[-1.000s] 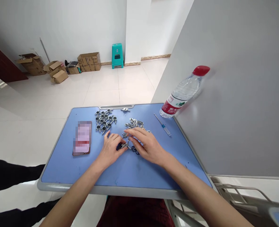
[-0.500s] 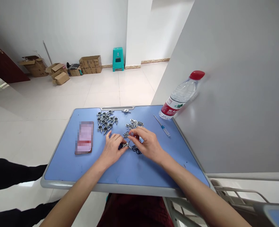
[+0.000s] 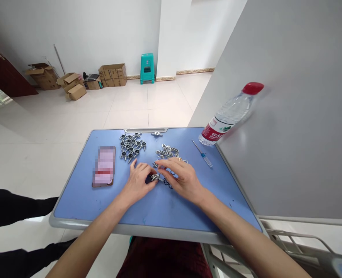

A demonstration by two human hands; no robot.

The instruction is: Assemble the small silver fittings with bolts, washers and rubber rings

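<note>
On the blue tabletop my left hand (image 3: 138, 180) is closed, its thumb and forefinger steadying a small metal fitting (image 3: 155, 177). Just to the right, my right hand (image 3: 184, 179) is bent into a pinch above the fitting; whatever its fingertips hold is too small to make out. Beside those fingertips lies a cluster of tiny metal pieces (image 3: 155, 165). Black rubber rings (image 3: 167, 183) are partly hidden under the right hand. Behind it is a heap of loose silver metal parts (image 3: 167, 150). Several metal fittings with black round centres (image 3: 130, 146) are grouped at back left.
A phone (image 3: 104, 166) lies left on the table (image 3: 80, 200). At right are a screwdriver (image 3: 202, 154) and a water bottle (image 3: 227, 117) beside a grey panel (image 3: 298, 116). One metal piece (image 3: 157, 134) sits near the back edge. Someone's dark-clothed legs (image 3: 17, 210) show at left.
My right fingertips have dipped slightly closer to the fitting. My left hand keeps its hold in the same place. The view has shifted a little.
</note>
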